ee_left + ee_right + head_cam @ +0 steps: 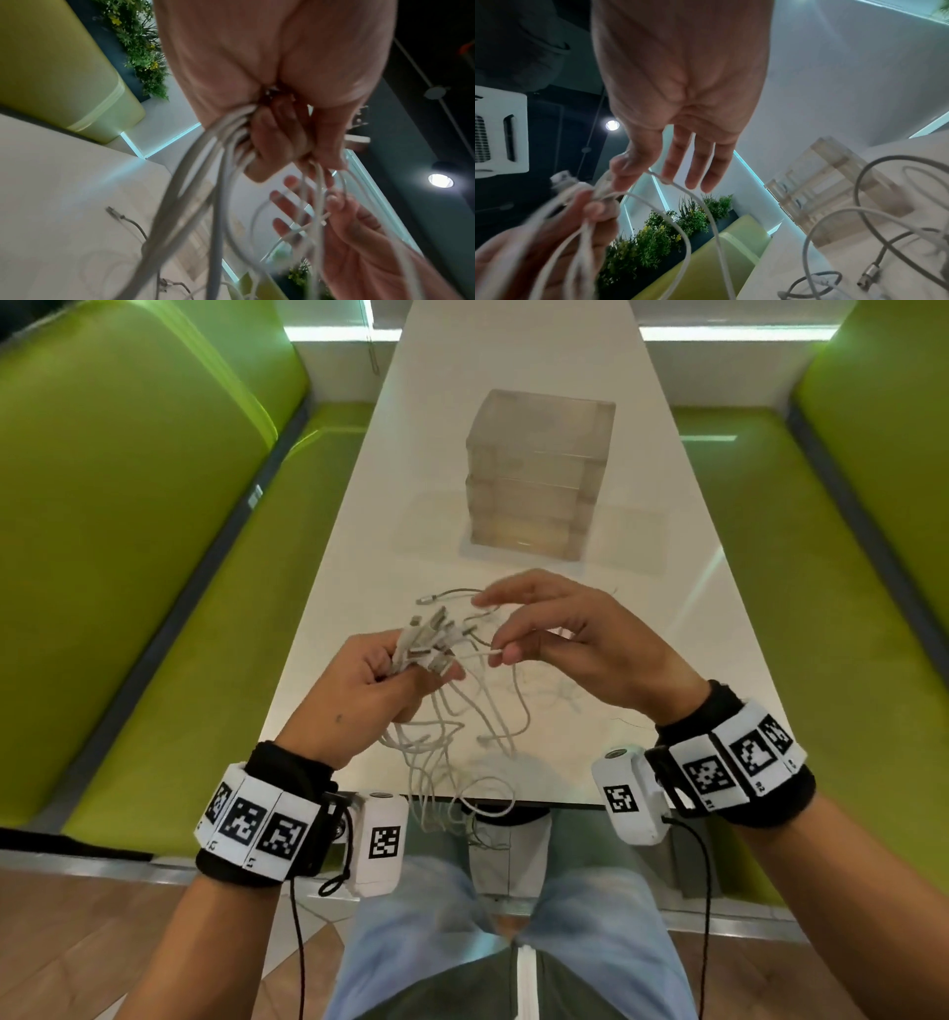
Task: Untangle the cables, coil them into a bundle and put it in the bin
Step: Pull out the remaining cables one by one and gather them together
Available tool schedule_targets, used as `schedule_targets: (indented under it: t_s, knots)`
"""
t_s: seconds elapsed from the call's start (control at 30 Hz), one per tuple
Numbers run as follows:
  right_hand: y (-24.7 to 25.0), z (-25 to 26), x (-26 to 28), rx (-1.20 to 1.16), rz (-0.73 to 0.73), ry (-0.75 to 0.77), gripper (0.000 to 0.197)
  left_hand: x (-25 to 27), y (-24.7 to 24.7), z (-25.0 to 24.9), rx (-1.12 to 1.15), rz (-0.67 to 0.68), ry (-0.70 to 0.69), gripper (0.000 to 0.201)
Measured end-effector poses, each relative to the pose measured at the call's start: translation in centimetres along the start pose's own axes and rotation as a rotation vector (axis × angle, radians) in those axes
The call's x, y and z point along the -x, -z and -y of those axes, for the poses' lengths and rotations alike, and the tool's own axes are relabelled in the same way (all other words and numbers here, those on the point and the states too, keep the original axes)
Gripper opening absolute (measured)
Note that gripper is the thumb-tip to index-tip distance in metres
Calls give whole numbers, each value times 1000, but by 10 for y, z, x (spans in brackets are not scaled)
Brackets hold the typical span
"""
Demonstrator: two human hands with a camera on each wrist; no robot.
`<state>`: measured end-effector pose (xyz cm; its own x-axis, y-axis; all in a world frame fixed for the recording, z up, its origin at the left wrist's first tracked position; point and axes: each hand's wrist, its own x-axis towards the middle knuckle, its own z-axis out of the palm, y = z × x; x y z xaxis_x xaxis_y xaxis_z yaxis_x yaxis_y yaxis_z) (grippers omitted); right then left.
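Observation:
Several white cables (452, 726) hang in a tangle from my left hand (405, 670), which grips their plug ends in a fist above the near part of the white table (513, 361). The left wrist view shows the cables (195, 182) streaming down out of the curled fingers (270, 138). My right hand (500, 654) pinches one white cable between thumb and index finger, its other fingers spread; the right wrist view shows that cable (700, 205) looping down. A grey cable with a metal plug (452, 594) lies on the table. The translucent bin (539, 469) stands behind the hands.
Green benches flank the table on the left (128, 505) and the right (821, 557). Cable loops droop over the table's front edge (565, 801) towards my lap. Bare table top lies between the hands and the bin (834, 182).

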<state>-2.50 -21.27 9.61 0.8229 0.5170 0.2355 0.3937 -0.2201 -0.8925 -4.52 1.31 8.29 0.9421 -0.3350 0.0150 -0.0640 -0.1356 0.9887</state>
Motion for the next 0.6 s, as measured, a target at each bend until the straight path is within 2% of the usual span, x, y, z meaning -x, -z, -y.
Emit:
schedule_targets:
  t_s: [0.1,0.2,0.33,0.43,0.53,0.6]
  knots:
    - [-3,0,0,-140,39,-78,15,2,-3,0,51,157,26,15]
    - [-5,1,5,-287,47,-189,18,0,-3,0,57,163,7,14]
    - [-2,2,15,-262,245,-294,14,-4,4,7,196,-13,-18,28]
    - [-4,1,24,-302,416,-374,9,-9,8,9,339,-144,-33,24]
    - [-9,-4,30,-344,483,-448,10,-11,7,9,384,-194,-49,24]
    - [-12,-12,32,-291,503,-487,10,-12,6,9,389,-216,-53,23]
